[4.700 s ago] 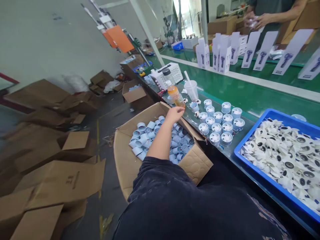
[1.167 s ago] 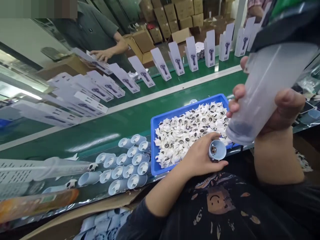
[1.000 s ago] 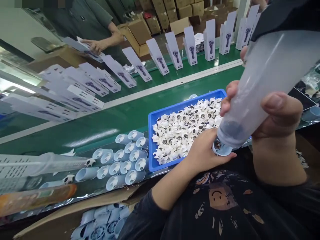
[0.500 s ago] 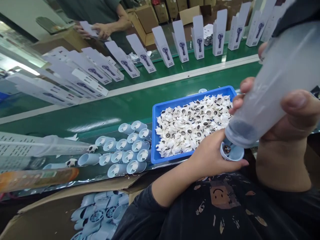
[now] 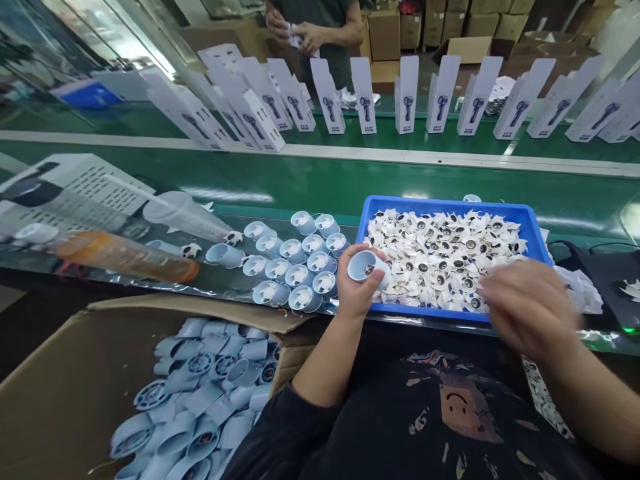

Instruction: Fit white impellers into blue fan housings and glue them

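Head view, wearer at the bench, me looking on. Left hand [image 5: 355,287] is wrapped round a light-blue cylinder [image 5: 359,268], fingers and thumb on its sides, mouth tilted up toward the wearer; small dark and coppery bits show inside. That cylinder sits in the air by the near left corner of a blue tray [image 5: 450,201], in front of its edge. Right hand [image 5: 533,303] is blurred over the tray's right side, fingers looking loosely bent; can't tell whether they have hold of anything.

Tray's heaped with white fan blades [image 5: 445,250], dark round hubs showing on many. Left of it, blue cups [image 5: 295,275] stand in close rows on the bench, white blades visible in their mouths. Further left: bottle of orange liquid [image 5: 125,257], clear plastic cup [image 5: 183,213].

Below the bench edge, cardboard box [image 5: 60,380] with a jumbled pile of blue housings [image 5: 200,393]. Right of the tray, crumpled plastic [image 5: 580,291] beside a dark flat panel [image 5: 607,270].

Across the green surface [image 5: 320,177], white printed cartons [image 5: 407,100] stand in a line, flaps up; behind them a co-worker's hands [image 5: 307,39] are together on something pale.
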Demonstrator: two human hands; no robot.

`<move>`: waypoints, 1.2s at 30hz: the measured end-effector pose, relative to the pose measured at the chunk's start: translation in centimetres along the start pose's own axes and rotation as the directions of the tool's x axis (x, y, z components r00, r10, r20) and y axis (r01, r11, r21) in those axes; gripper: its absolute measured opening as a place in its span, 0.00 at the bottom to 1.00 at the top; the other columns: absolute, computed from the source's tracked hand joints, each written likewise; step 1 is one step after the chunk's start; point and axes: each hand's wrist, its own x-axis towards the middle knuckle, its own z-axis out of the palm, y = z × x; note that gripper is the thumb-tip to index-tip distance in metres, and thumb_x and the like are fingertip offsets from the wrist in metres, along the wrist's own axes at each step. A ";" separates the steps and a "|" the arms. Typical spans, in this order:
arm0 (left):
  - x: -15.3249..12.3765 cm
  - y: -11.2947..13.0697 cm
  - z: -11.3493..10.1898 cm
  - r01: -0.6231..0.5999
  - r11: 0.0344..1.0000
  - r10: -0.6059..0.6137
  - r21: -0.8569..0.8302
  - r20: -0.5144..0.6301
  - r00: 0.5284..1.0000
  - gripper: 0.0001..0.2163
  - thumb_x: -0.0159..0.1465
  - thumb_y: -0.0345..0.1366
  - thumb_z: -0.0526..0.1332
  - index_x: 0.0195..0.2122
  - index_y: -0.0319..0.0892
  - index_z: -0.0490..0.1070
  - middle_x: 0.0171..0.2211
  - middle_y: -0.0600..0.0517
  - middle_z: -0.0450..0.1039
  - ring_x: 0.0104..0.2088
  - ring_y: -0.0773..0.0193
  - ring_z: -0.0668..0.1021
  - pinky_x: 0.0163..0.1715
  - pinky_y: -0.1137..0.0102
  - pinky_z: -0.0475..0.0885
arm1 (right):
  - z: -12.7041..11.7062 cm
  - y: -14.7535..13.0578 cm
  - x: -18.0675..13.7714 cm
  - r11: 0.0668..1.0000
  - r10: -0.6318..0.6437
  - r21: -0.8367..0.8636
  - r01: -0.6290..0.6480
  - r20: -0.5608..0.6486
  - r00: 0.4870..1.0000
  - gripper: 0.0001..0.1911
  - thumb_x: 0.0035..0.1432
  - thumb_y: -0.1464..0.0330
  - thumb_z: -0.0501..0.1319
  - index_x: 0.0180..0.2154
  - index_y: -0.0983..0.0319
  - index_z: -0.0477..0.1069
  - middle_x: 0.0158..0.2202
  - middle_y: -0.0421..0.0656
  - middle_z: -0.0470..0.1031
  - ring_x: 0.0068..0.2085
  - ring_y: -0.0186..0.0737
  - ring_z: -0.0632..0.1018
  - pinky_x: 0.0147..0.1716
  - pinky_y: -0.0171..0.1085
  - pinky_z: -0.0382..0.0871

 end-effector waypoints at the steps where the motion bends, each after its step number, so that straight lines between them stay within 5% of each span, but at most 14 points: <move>1: 0.2 0.0 0.2 0.029 0.999 -0.029 -0.033 -0.009 1.000 0.25 0.52 0.50 0.72 0.44 0.45 0.63 0.32 0.54 0.76 0.34 0.63 0.80 0.38 0.67 0.74 | 1.4 0.0 1.1 0.998 0.002 -0.060 0.005 0.111 0.994 0.13 0.66 0.62 0.60 0.43 0.65 0.72 0.44 0.46 0.73 0.45 0.40 0.75 0.47 0.45 0.75; 5: 0.7 0.8 0.5 0.198 0.980 -0.196 -0.032 0.063 0.979 0.33 0.49 0.53 0.73 0.48 0.47 0.57 0.34 0.54 0.75 0.34 0.63 0.79 0.36 0.69 0.73 | 6.4 1.0 5.7 0.961 0.110 -0.278 0.010 0.413 0.904 0.06 0.64 0.69 0.61 0.40 0.67 0.72 0.42 0.45 0.73 0.47 0.40 0.75 0.52 0.48 0.71; 11: 0.5 2.0 -0.4 0.336 0.929 -0.356 0.158 0.123 0.926 0.34 0.43 0.48 0.75 0.47 0.44 0.62 0.41 0.49 0.74 0.37 0.61 0.78 0.38 0.68 0.73 | 9.4 1.4 7.4 0.942 0.187 -0.334 -0.019 0.479 0.857 0.13 0.65 0.65 0.61 0.48 0.66 0.70 0.47 0.48 0.71 0.50 0.43 0.73 0.54 0.50 0.68; 17: 0.4 2.9 -0.8 0.174 0.933 -0.268 0.315 0.287 0.920 0.28 0.53 0.39 0.68 0.54 0.42 0.65 0.54 0.41 0.72 0.53 0.50 0.75 0.55 0.57 0.69 | 7.3 0.5 6.2 0.972 0.235 -0.073 -0.225 0.411 0.881 0.18 0.66 0.62 0.57 0.53 0.65 0.66 0.46 0.48 0.72 0.41 0.38 0.75 0.46 0.44 0.73; 21: 0.0 3.6 -1.0 0.049 0.857 -0.283 0.513 0.389 0.877 0.29 0.53 0.37 0.66 0.56 0.41 0.64 0.55 0.41 0.71 0.54 0.49 0.75 0.54 0.56 0.71 | 3.5 -1.2 3.4 0.941 0.105 0.234 -0.244 0.486 0.868 0.24 0.66 0.59 0.48 0.57 0.67 0.61 0.34 0.45 0.74 0.32 0.36 0.76 0.33 0.37 0.74; 25: -0.4 3.8 0.3 -0.174 0.819 -0.184 0.547 0.537 0.823 0.24 0.55 0.40 0.68 0.53 0.42 0.66 0.51 0.43 0.75 0.52 0.50 0.77 0.53 0.57 0.72 | 1.2 -4.0 0.4 0.925 -0.001 0.339 -0.174 0.459 0.888 0.19 0.60 0.57 0.53 0.45 0.64 0.69 0.34 0.46 0.75 0.31 0.37 0.75 0.31 0.37 0.72; 30: -1.3 3.7 1.7 -0.466 0.700 -0.001 0.540 0.654 0.757 0.19 0.63 0.38 0.60 0.54 0.41 0.65 0.50 0.43 0.76 0.51 0.52 0.78 0.52 0.56 0.72 | 1.4 -6.4 -0.6 0.976 -0.063 0.218 -0.014 0.341 0.938 0.07 0.58 0.66 0.61 0.36 0.60 0.76 0.36 0.46 0.74 0.38 0.43 0.73 0.41 0.44 0.66; 36: -0.9 4.9 2.8 -0.545 0.646 0.100 0.535 0.649 0.755 0.18 0.64 0.40 0.61 0.53 0.41 0.65 0.47 0.44 0.78 0.48 0.54 0.79 0.50 0.60 0.73 | 0.6 -5.4 -1.0 0.953 -0.171 0.279 0.116 0.183 0.968 0.06 0.61 0.66 0.62 0.37 0.58 0.78 0.30 0.42 0.65 0.30 0.34 0.70 0.29 0.34 0.65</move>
